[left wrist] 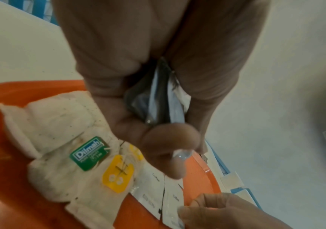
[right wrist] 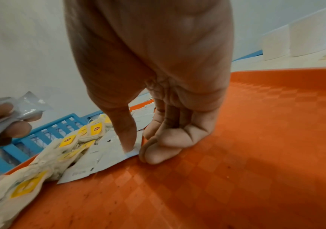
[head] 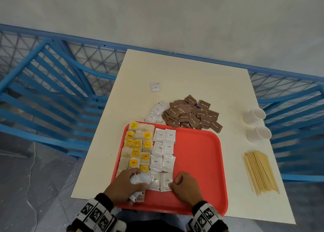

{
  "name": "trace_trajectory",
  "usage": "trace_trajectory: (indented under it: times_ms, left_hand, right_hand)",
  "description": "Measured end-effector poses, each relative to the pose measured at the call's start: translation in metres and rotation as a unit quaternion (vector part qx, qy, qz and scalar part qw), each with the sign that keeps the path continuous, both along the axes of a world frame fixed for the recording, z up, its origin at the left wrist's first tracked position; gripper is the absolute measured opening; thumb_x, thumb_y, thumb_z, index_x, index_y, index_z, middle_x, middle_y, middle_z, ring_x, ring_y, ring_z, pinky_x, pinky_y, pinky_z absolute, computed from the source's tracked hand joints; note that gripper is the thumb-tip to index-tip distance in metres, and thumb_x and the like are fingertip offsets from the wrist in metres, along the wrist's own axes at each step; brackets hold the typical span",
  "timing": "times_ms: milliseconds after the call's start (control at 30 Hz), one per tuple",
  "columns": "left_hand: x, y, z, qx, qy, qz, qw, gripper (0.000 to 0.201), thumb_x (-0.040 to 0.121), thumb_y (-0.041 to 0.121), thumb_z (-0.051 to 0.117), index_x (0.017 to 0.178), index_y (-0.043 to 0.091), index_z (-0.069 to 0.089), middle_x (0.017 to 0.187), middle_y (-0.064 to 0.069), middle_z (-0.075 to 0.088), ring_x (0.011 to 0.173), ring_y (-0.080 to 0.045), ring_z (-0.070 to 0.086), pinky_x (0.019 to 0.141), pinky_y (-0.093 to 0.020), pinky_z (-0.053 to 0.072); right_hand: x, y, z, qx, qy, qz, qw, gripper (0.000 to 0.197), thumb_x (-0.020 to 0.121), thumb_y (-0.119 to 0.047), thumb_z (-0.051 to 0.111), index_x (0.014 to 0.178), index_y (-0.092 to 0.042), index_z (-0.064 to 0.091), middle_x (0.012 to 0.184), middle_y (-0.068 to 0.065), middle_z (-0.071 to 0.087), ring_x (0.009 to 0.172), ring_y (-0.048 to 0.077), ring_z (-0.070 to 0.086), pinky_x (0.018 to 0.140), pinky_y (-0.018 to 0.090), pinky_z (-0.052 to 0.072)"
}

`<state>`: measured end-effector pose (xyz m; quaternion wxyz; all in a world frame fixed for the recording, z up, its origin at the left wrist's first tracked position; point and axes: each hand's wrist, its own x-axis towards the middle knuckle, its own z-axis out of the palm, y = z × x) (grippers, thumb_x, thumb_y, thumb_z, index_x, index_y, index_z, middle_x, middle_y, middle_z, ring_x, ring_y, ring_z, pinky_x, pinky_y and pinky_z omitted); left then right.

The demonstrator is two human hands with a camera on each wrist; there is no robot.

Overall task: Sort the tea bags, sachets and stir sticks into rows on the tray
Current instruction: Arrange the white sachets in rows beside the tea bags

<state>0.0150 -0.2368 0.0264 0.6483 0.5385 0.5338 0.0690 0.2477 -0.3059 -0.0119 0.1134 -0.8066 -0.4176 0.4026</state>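
On the red tray (head: 198, 154), tea bags (head: 136, 144) lie in rows along the left side. White coffee sachets (head: 164, 147) lie in two columns beside them. My left hand (head: 135, 181) grips a bundle of white sachets (left wrist: 158, 99) over the tray's near left corner. My right hand (head: 172, 183) is at the nearest sachet (head: 165, 180) of the right column. Its thumb tip (right wrist: 128, 147) presses on the sachet's corner and its curled fingers (right wrist: 158, 151) sit against the edge. Wooden stir sticks (head: 259, 172) lie on the table, right of the tray.
A heap of brown sugar sachets (head: 191, 114) lies just beyond the tray, with a few white sachets (head: 157, 111) at its left and one alone (head: 155, 87) farther back. Two white paper cups (head: 256, 124) lie at the right edge. Blue railings surround the table.
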Motion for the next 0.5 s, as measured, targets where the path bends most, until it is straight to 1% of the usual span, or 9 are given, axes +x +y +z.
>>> trace_trajectory:
  times_ms: [67,100,133,233,300,400,433,500]
  left_hand:
    - [0.002,0.000,0.001,-0.001,0.001,0.000,1.000,0.035,0.075,0.027,0.085,0.092,0.009,0.061,0.082,-0.012,0.073,0.068,-0.029,0.073,0.059,-0.035,0.057]
    - [0.002,-0.001,0.002,-0.006,-0.003,0.005,1.000,0.034,0.075,0.026,0.085,0.092,0.009,0.061,0.081,-0.012,0.073,0.068,-0.030,0.073,0.058,-0.036,0.057]
    - [0.002,-0.001,0.003,-0.009,-0.007,0.009,1.000,0.035,0.074,0.027,0.086,0.092,0.010,0.061,0.081,-0.012,0.073,0.068,-0.033,0.073,0.059,-0.039,0.058]
    - [0.000,-0.001,0.005,-0.012,-0.009,0.017,1.000,0.040,0.068,0.037,0.087,0.092,0.014,0.063,0.085,-0.013,0.073,0.071,-0.041,0.071,0.064,-0.054,0.058]
    - [-0.001,-0.001,0.007,-0.016,-0.011,0.019,1.000,0.042,0.067,0.040,0.086,0.093,0.015,0.064,0.084,-0.013,0.073,0.073,-0.045,0.070,0.066,-0.060,0.057]
    - [-0.001,0.000,0.008,-0.028,-0.013,0.024,0.999,0.047,0.063,0.043,0.087,0.093,0.015,0.063,0.084,-0.014,0.073,0.074,-0.049,0.068,0.066,-0.063,0.056]
    - [0.000,0.000,0.009,-0.029,-0.010,0.025,0.999,0.049,0.062,0.044,0.087,0.093,0.014,0.063,0.084,-0.015,0.073,0.074,-0.050,0.068,0.066,-0.063,0.056]
    - [0.002,0.000,0.011,-0.027,-0.013,0.024,0.999,0.050,0.062,0.042,0.087,0.094,0.012,0.063,0.084,-0.017,0.073,0.074,-0.052,0.067,0.067,-0.062,0.055]
  right_hand:
    - [-0.002,0.000,0.002,0.005,0.000,0.003,1.000,0.025,0.077,-0.028,0.073,0.073,-0.022,0.049,0.068,-0.009,0.054,0.058,0.004,0.044,0.050,0.018,0.035]
    - [-0.003,0.001,0.002,0.005,-0.003,0.006,1.000,0.026,0.077,-0.030,0.073,0.073,-0.022,0.049,0.069,-0.009,0.053,0.058,0.004,0.044,0.050,0.018,0.035]
    - [-0.004,0.001,0.003,0.006,-0.006,0.009,1.000,0.026,0.078,-0.031,0.073,0.073,-0.022,0.049,0.069,-0.009,0.053,0.059,0.005,0.044,0.051,0.018,0.035]
    - [-0.002,0.002,0.005,0.000,-0.001,0.016,1.000,0.029,0.078,-0.037,0.073,0.074,-0.023,0.048,0.070,-0.008,0.053,0.059,0.006,0.044,0.053,0.020,0.036]
    - [-0.001,0.000,0.008,-0.023,-0.008,0.045,0.999,0.034,0.075,-0.040,0.075,0.075,-0.025,0.044,0.073,-0.009,0.053,0.063,0.007,0.045,0.053,0.021,0.034]
    - [-0.002,-0.003,0.009,-0.064,-0.039,0.091,0.993,0.041,0.071,-0.038,0.075,0.075,-0.029,0.036,0.084,-0.008,0.054,0.071,0.011,0.046,0.056,0.024,0.037]
    - [-0.003,-0.004,0.008,-0.066,-0.045,0.094,0.992,0.041,0.071,-0.038,0.074,0.075,-0.029,0.034,0.085,-0.008,0.054,0.072,0.011,0.045,0.058,0.024,0.037]
    - [-0.007,-0.003,0.008,-0.060,-0.054,0.095,0.992,0.039,0.074,-0.037,0.071,0.076,-0.029,0.032,0.082,-0.011,0.050,0.070,0.008,0.044,0.054,0.021,0.034]
